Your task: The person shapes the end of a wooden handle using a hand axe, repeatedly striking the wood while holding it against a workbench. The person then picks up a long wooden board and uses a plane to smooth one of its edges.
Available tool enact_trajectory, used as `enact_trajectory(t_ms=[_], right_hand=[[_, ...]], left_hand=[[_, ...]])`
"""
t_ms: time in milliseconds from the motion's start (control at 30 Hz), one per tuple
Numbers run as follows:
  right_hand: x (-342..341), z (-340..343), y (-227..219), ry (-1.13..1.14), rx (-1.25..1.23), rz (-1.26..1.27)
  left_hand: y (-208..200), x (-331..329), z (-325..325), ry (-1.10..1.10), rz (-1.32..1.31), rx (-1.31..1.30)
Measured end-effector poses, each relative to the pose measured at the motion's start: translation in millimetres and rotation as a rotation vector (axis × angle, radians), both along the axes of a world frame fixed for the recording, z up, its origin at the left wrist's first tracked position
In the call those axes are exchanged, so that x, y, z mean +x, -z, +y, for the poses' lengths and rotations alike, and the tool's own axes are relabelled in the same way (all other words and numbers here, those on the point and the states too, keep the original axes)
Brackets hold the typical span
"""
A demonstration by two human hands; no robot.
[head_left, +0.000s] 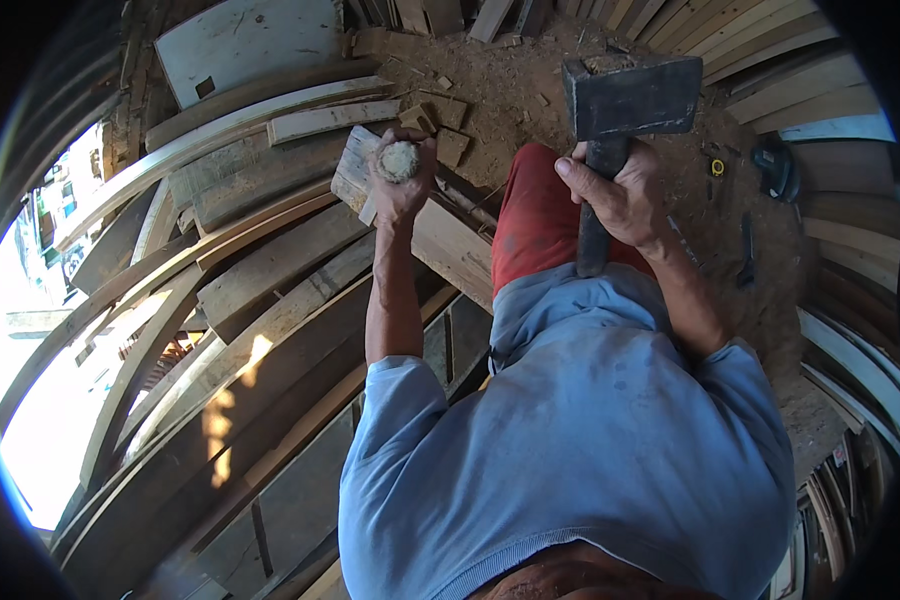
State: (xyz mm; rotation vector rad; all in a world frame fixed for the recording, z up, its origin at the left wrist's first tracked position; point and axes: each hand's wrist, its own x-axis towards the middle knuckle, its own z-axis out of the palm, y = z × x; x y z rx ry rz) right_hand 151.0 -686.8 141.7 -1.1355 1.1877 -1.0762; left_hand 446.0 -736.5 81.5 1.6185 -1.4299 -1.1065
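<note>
My left hand [400, 185] grips a tool with a frayed, mushroomed wooden end [399, 160], held upright against a pale wooden plank [448, 243]. My right hand [622, 195] is closed around the dark handle of a heavy sledge hammer, whose blocky grey steel head [632, 95] is raised above and to the right of the tool. The two hands are apart. My red-clad knee [533, 220] lies between them.
Curved and straight planks [260, 290] are stacked at the left and below. Wood offcuts [450, 140] and sawdust cover the dirt ground [510, 85]. More boards line the top right. A dark tool [775, 170] lies on the ground at right.
</note>
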Motion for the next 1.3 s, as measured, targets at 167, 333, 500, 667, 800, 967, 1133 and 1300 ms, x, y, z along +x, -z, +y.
enact_trajectory(t_ms=[167,333,500,667,800,967,1133,1300], right_hand=[[0.2,-0.9,-28.3,0.025,-0.074,-0.044],[26.7,-5.6,-40.3,0.042,-0.421,0.152],[48.8,0.8,8.1,-0.270,-0.326,0.547],[61.2,13.6,7.8,-0.292,-0.319,0.537],[54.9,-1.0,-3.0,-0.266,-0.011,0.454],[47.8,-1.4,-15.8,-0.143,-0.204,0.346],[46.8,-7.0,-30.3,-0.105,-0.324,0.251],[56.2,-11.1,-37.5,-0.151,-0.350,0.260]], left_hand=[[9.6,2.6,15.3,0.025,-0.023,0.040],[21.7,3.4,31.5,0.154,-0.018,0.000],[13.1,-13.8,43.4,0.211,-0.021,-0.222],[44.4,11.6,37.3,0.015,0.105,-0.228],[18.0,14.0,16.5,-0.055,0.013,-0.237],[9.5,8.3,3.4,0.013,0.036,-0.092],[4.3,1.3,1.1,0.083,-0.007,-0.131],[23.3,17.8,4.2,0.094,-0.027,-0.236]])
